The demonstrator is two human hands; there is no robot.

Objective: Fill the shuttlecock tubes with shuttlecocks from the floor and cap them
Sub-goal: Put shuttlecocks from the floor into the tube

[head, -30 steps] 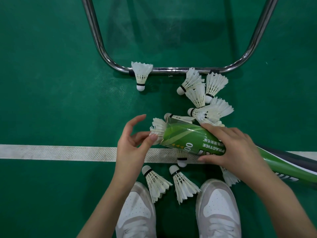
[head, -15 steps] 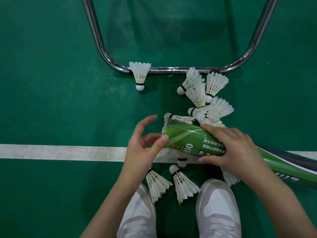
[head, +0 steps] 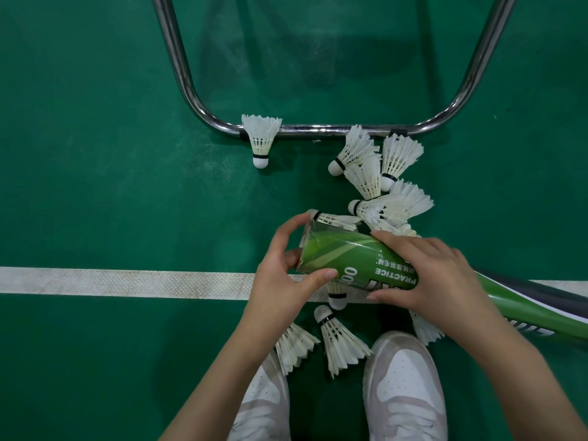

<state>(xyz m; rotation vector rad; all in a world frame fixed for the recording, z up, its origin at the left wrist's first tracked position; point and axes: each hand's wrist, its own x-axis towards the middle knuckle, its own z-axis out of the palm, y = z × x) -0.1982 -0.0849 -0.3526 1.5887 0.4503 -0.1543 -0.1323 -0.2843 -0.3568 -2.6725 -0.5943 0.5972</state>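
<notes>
We see a long green cardboard shuttlecock tube (head: 356, 264), printed with "PRACTICE" and white stripes, lying nearly level above the dark green court floor (head: 95, 192), its open mouth pointing left. The right hand (head: 436, 278) wraps round the tube's middle, fingers over the far side and thumb under the near side, hiding part of the print. The tube's far end runs off the right edge of the view, so we cannot tell whether that end is capped. The left hand (head: 283, 275) curls round the tube's mouth, with the forefinger over the far rim and the thumb pressed on the near side; a thin clear film (head: 307, 230) seems to stand at the rim under the fingers. Whether a shuttlecock sits inside the mouth we cannot make out, since the palm covers it.

White feather shuttlecocks lie loose on the floor. A cluster of shuttlecocks (head: 378, 183) lies just beyond the tube to the far right, some partly hidden behind it. A single shuttlecock (head: 261, 138) leans against the bent chrome tube frame (head: 321, 130) at the far side. Two more shuttlecocks (head: 337, 342) lie near the white sneakers (head: 404, 386), one half covered by the left wrist, and another peeks out under the right forearm. A white court line (head: 127, 283) crosses the floor beneath the hands.
</notes>
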